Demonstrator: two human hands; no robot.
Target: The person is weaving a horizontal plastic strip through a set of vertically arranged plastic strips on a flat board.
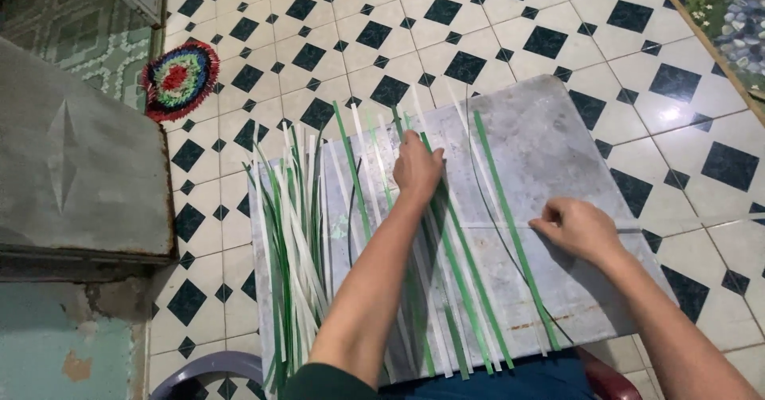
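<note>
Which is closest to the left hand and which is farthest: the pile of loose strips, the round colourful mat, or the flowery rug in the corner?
From the left hand:
1. Pile of loose strips, just to its left on the board.
2. Round colourful mat, up left on the tiles.
3. Flowery rug, far top right corner.

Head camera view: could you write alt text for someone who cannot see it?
Seen from above, a person's left hand presses flat on green and white strips laid side by side on a grey board, while the right hand rests on the board beside a green strip. More loose strips lie heaped at left, over a black-and-white tiled floor.
</note>
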